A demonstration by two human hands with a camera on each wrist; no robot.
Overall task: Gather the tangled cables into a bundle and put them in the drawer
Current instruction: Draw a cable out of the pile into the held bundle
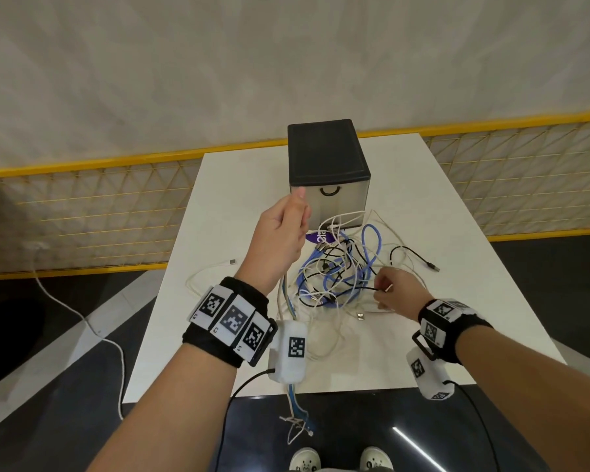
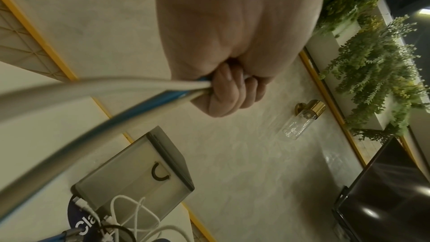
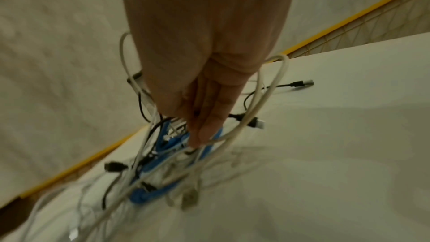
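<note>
Left hand (image 1: 284,233) raised at 11 o'clock of the cables (image 1: 341,270), fingers (image 2: 229,95) clenched round white and blue strands that hang off the table's (image 1: 474,267) near edge. Right hand (image 1: 397,291) at the tangle's 4 o'clock, fingertips (image 3: 202,133) pinching strands amid the heap. Tangle on the table, just at 6 o'clock of the drawer (image 1: 329,195), closed.

White table (image 1: 440,267) at frame centre — yellow mesh fence (image 1: 82,206) behind it. Purple sticker (image 1: 322,237) on table. Wall lamp (image 2: 302,119), hanging plants (image 2: 377,73) — right of left-wrist view.
</note>
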